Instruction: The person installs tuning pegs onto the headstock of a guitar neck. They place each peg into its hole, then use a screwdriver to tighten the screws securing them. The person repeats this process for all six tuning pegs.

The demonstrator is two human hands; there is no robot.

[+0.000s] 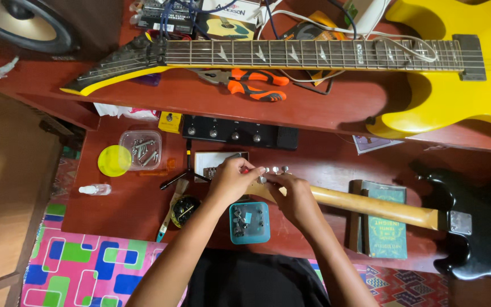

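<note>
Both our hands meet at the headstock of a black guitar lying across the red worktop. Our left hand is closed over the headstock's far end, fingers curled around it; our right hand is pinched on the near edge, beside a row of silver tuners. The pale neck runs right from there, propped on a stack of books, to the black body.

We judge the neck stiff and fairly heavy, best gripped along its length; the tuners are small, hard and slippery, best taken between fingertips.

Just below our hands sits a small teal box of metal parts. To the left are a clear tub of screws, a yellow lid and a brush. On the upper shelf lie a yellow guitar and orange pliers.
</note>
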